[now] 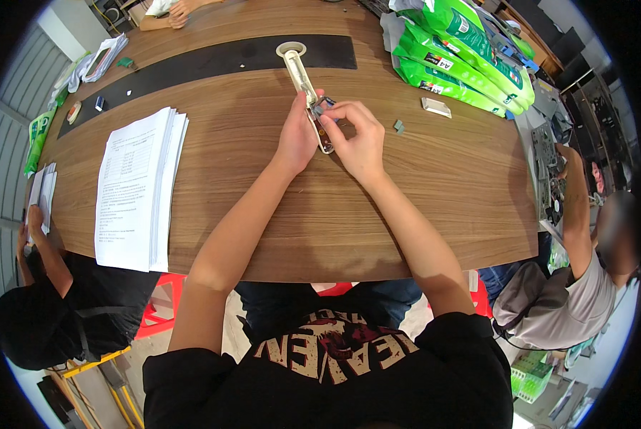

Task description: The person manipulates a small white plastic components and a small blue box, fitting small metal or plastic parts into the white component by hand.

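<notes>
My left hand (297,136) is wrapped round a long, narrow, off-white plastic casing (296,69) with a round ring at its far end. Its near half lies open, and small dark and coppery parts show inside between my hands. My right hand (358,139) is closed in a pinch over this open part, thumb and fingertips together by a small greyish piece and a dark bent bit. Whether the fingertips grip that piece is too small to tell. Both hands are above the wooden table (263,236).
A thick stack of printed paper (138,186) lies to the left. Green paper packs (456,64) are piled at the far right, near a small white box (436,107) and a grey-green bit (399,126). A black strip (206,68) crosses the far side. People sit left, right and opposite.
</notes>
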A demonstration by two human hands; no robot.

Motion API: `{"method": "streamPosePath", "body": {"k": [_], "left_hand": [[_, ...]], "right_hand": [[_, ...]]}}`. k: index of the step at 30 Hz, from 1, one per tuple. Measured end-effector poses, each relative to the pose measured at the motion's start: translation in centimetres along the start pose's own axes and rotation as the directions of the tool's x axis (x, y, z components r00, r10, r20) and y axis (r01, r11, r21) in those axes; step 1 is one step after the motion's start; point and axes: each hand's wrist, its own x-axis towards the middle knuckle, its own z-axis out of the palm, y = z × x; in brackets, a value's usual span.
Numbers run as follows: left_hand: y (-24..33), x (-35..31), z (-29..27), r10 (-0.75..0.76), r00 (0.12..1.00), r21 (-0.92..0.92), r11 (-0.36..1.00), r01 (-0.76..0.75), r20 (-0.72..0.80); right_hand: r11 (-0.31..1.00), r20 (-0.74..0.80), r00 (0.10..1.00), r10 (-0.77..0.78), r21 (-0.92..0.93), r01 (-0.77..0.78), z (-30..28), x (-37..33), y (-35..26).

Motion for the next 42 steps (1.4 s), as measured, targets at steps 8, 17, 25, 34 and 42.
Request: {"method": "streamPosePath", "body": {"k": [8, 17, 25, 34, 42], "left_hand": [[-0.2, 0.1, -0.3, 0.017, 1.000, 0.039, 0.999, -0.017, -0.009], [-0.1, 0.1, -0.3, 0.039, 0.998, 0.107, 0.994, -0.035, -0.040], [-0.4, -0.1, -0.2, 0.047, 0.997, 0.138, 0.990, -0.039, -0.059], [-0.2, -0.3, 0.8, 0.047, 0.995, 0.174, 0.984, -0.030, -0.093], [-0.3, -0.4, 1.1, 0.038, 0.996, 0.195, 0.981, -0.021, -0.082]], "right_hand": [[0.996, 0.060, 0.997, -0.049, -0.066, 0.053, -0.3, 0.0, 0.1], [0.994, 0.047, 0.995, -0.092, -0.051, 0.094, -0.3, 0.2, 0.0], [0.993, 0.069, 0.994, -0.085, -0.075, 0.090, -0.4, 0.2, 0.0], [0.985, 0.160, 0.984, 0.078, 0.137, -0.100, -0.3, 0.3, 0.4], [0.700, 0.350, 0.848, 0.398, 0.481, -0.527, 0.3, 0.1, 2.1]]}}
